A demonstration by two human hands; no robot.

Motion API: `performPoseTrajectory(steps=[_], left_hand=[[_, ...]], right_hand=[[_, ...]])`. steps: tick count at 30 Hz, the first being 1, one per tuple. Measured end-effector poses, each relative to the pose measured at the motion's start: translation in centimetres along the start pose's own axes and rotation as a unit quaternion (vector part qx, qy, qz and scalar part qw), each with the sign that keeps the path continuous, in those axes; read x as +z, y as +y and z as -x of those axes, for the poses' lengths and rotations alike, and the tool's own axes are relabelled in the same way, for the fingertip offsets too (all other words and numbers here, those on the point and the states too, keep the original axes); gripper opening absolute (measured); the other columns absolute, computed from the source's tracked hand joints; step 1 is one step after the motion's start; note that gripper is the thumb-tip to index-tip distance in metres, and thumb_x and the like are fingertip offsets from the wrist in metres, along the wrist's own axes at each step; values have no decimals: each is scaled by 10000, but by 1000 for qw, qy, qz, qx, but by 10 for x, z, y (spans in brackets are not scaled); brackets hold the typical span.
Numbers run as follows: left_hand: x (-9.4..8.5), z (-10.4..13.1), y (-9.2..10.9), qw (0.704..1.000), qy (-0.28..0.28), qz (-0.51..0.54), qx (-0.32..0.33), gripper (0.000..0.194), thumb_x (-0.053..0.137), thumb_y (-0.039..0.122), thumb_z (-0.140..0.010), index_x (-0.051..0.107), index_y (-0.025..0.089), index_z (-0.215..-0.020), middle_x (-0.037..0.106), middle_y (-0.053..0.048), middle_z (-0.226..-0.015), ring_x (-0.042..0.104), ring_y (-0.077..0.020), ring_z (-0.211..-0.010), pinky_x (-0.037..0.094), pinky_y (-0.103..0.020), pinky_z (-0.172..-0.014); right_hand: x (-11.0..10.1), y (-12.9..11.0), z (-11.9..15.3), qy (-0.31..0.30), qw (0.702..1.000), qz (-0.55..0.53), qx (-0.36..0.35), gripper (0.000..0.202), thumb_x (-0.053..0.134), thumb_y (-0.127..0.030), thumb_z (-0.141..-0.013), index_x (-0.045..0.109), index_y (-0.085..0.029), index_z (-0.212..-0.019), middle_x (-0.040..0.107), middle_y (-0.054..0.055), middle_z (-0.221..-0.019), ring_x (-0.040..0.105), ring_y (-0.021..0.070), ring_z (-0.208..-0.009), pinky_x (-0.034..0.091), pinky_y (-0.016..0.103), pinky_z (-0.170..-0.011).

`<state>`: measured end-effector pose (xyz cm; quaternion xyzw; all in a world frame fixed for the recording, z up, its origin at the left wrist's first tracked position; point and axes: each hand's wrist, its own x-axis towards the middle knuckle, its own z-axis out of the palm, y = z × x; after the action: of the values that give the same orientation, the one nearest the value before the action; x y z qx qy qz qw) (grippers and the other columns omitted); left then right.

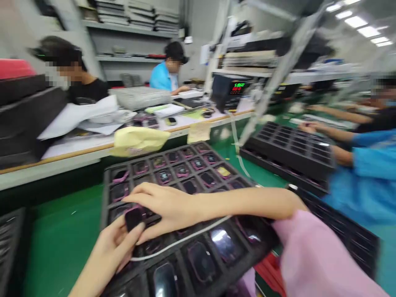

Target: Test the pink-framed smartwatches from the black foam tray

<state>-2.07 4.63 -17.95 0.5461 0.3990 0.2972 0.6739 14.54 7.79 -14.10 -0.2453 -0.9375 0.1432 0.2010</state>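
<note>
At the far left, a black tray [10, 247] is lying on the green bench [64, 235], and a stack of black boxes [27, 119] is standing on the white-topped table [69, 145] behind. Next to it a person in black [88, 88] is showing above some papers. Nearer me, the left hand [108, 247] is pinching a dark-screened watch [133, 218] between thumb and curled fingers, its grip closed about the sides; the watch is sitting above the left part of a large divided tray [107, 181] filled with similar watches. The right hand [173, 206] is reaching across, fingers bent and thumb apart, around the same watch; I can't quite tell whether it is gripping anything. A white cable [185, 241] is running below its forearm. Beyond, a person in blue [162, 76] is leaning over the table, and a meter [232, 93] is glowing. Rightmost, another blue-clad person [374, 165] is reaching over stacked trays [287, 152].
</note>
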Motion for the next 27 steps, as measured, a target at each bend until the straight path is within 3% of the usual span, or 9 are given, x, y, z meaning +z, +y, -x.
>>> performPoseTrajectory(steps=[2, 5, 10, 12, 14, 17, 23, 27], left_hand=[[-20, 11, -8, 998, 57, 4, 3, 366, 759, 395, -751, 646, 166, -1013, 452, 78, -531, 302, -40, -405, 249, -164, -384], [-29, 5, -13, 998, 61, 20, 18, 375, 747, 374, -766, 621, 153, -1042, 466, 73, -565, 303, -41, -411, 241, -172, -388], [-32, -5, -14, 996, 19, 66, 52, 380, 761, 294, -758, 599, 153, -1071, 582, 0, -829, 427, -65, -591, 334, -179, -517], [-32, -3, -15, 995, 6, 80, 55, 393, 775, 247, -740, 586, 152, -1071, 577, -8, -890, 460, -83, -683, 373, -190, -604], [-33, -2, -17, 995, 6, 84, 49, 400, 770, 229, -744, 572, 152, -1082, 557, 2, -880, 447, -83, -686, 371, -199, -626], [-35, -2, -19, 997, 10, 68, 33, 418, 779, 263, -738, 567, 156, -1082, 510, 30, -820, 339, -53, -578, 290, -195, -533], [-35, -1, -19, 997, 6, 50, 59, 486, 777, 306, -738, 553, 169, -1147, 555, -1, -878, 441, -95, -659, 354, -211, -580], [-32, 1, -23, 995, 58, 7, 80, 307, 654, 358, -844, 592, 158, -1069, 593, -27, -879, 524, -149, -755, 419, -243, -654]], right_hand=[[6, 3, -1, -14, 1000, -10, -19, 578, 684, -333, -870, 467, -17, -1303, 521, 196, -1218, 539, 251, -1109, 494, 317, -920], [15, 10, -3, -12, 1000, -17, -15, 360, 629, -214, -888, 548, -83, -1213, 557, 168, -1155, 563, 264, -1071, 530, 372, -883], [24, 21, -4, 21, 999, -44, 10, 533, 664, -100, -818, 476, -111, -1317, 581, 157, -1174, 592, 262, -1063, 543, 385, -885], [24, 22, -5, 39, 996, -76, 29, 512, 690, -99, -791, 519, -135, -1271, 614, 128, -1137, 620, 247, -1020, 552, 356, -858], [22, 22, -6, 74, 989, -114, 55, 451, 713, -135, -779, 561, -164, -1203, 653, 96, -1086, 646, 233, -967, 557, 338, -832], [20, 21, -8, 109, 980, -137, 89, 412, 731, -212, -791, 579, -187, -1173, 687, 77, -1045, 672, 225, -898, 564, 337, -806], [30, 25, -6, 85, 992, -89, 22, 425, 669, -141, -821, 552, -165, -1229, 641, 124, -1165, 627, 246, -1063, 541, 366, -907], [37, 25, -3, 65, 998, -23, -6, 388, 608, -149, -873, 531, -116, -1252, 633, 156, -1163, 616, 261, -1073, 548, 389, -900]])
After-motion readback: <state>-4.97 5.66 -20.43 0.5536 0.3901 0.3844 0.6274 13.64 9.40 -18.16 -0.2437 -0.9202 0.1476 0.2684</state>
